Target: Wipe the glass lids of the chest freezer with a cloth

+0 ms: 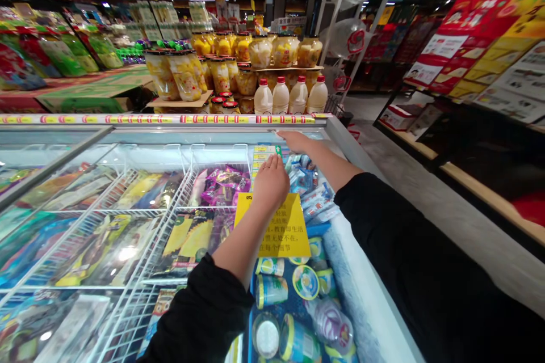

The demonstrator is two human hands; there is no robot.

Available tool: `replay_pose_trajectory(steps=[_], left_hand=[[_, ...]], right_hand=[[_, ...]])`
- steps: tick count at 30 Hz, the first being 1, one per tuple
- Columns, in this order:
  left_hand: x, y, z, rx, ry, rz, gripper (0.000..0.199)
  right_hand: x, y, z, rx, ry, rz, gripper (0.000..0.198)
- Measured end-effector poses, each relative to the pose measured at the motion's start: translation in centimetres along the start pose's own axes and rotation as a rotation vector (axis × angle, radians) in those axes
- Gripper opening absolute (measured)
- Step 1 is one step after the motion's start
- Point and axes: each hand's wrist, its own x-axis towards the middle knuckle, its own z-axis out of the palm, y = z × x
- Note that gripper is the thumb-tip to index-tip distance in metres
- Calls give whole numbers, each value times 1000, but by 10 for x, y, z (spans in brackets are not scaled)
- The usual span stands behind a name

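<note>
My left hand (pixel 273 177) lies on the glass lid of a chest freezer, fingers stretched forward and a ring on one of them. Under its fingertips is a sheet of price labels (pixel 260 157), and a yellow printed sign (pixel 287 227) sits below the wrist. Farther forward, my right hand (pixel 294 141) reaches to the freezer's back edge with its fingers together. A small white bit shows at its fingertips, too little to name. Below the right hand, blue and white ice-cream packs (pixel 313 193) lie in the freezer. Ice-cream cups (pixel 272 290) fill a blue bin nearer me.
White wire baskets (pixel 138 252) hold bagged ice creams at left. Behind the freezer's rear rail (pixel 170 119) stand jars of yellow fruit (pixel 183 76) and white bottles with red caps (pixel 281 96). Stacked red and yellow boxes (pixel 468 39) line a shelf across the aisle at right.
</note>
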Motion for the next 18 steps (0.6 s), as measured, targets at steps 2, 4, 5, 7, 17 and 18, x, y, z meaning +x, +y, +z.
replay_pose_trajectory(steps=[2, 4, 5, 7, 17, 18], left_hand=[[0, 0, -1, -5, -1, 3, 56], [0, 0, -1, -8, 6, 5, 56], [0, -1, -1, -8, 6, 4, 56], [0, -1, 0, -5, 1, 3, 56], [1, -1, 1, 0, -15, 2, 57], [1, -1, 0, -3, -16, -1, 57]], right_hand=[[0, 2, 1, 3, 1, 35, 69], [1, 5, 3, -5, 3, 119, 66], [1, 7, 4, -13, 1, 164, 63], [1, 7, 5, -26, -16, 218, 56], [-6, 9, 1, 43, -14, 70, 63], [-7, 11, 2, 46, -8, 84, 64]])
